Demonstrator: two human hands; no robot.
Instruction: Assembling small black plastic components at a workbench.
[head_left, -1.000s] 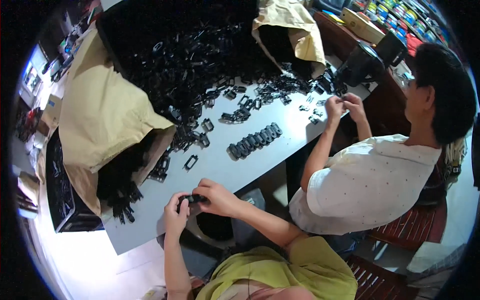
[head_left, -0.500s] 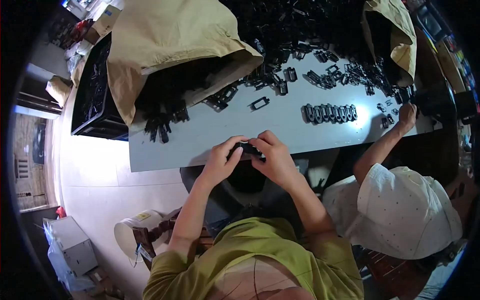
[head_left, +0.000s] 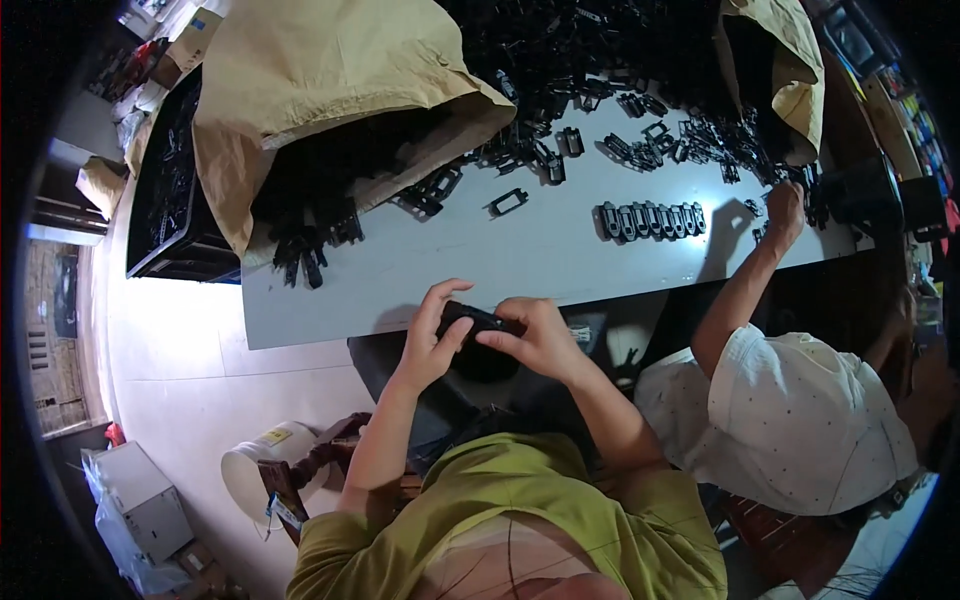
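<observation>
Just off the table's near edge, my two hands have a small black plastic part (head_left: 480, 320) between them. My left hand (head_left: 428, 345) curls around its left end, with the thumb against it and the index finger lifted above it. My right hand (head_left: 543, 340) grips the other end, its thumb lying along the near side. Fingers hide much of the part, so its exact kind cannot be made out. Beyond my hands, one loose black frame-shaped piece (head_left: 508, 202) lies on the grey-white table (head_left: 400, 270).
A row of similar black pieces (head_left: 652, 221) lies to the right, with a large heap (head_left: 590, 50) behind. Open brown paper bags (head_left: 340, 70) (head_left: 800, 90) hold down the far left and right. A co-worker's hand (head_left: 786, 210) reaches among small parts. A white bucket (head_left: 262, 465) stands on the floor.
Both hands have come slightly nearer to me with the black part, which shows more now. My left index finger has lifted off it. The co-worker's hand has shifted left and farther away.
</observation>
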